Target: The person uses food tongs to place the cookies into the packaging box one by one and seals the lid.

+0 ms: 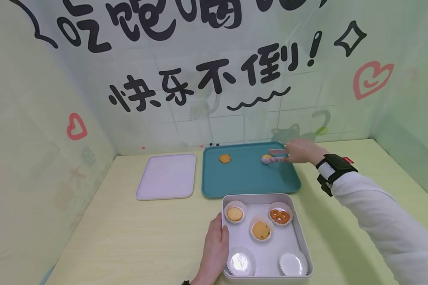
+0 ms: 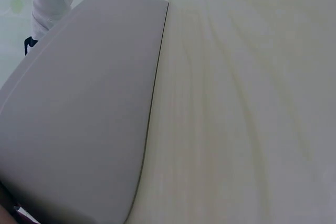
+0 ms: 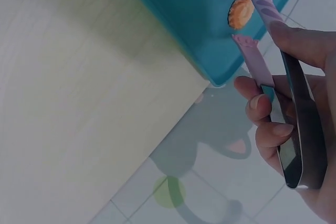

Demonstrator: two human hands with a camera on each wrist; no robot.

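My right hand [image 1: 301,151] holds metal tongs [image 3: 299,124] with pink, paw-like tips over the right part of the teal tray [image 1: 249,178]. The tips stand apart around a small round cookie [image 3: 241,13] lying on that tray. Another cookie [image 1: 225,158] sits farther left on it. My left hand [image 1: 215,247] holds the left wall of a pale square box [image 1: 301,233], thumb at the rim; its other fingers are mostly hidden. Inside are paper cups: one with a plain cookie [image 1: 234,214], one with a speckled cookie [image 1: 261,230], one with a pretzel [image 1: 279,216].
Two paper cups at the box's near side, the left cup [image 1: 241,261] and the right cup [image 1: 293,263], hold nothing. A pale lilac tray [image 1: 167,176] lies left of the teal one. Printed walls [image 1: 214,118] enclose the wooden table [image 1: 135,237].
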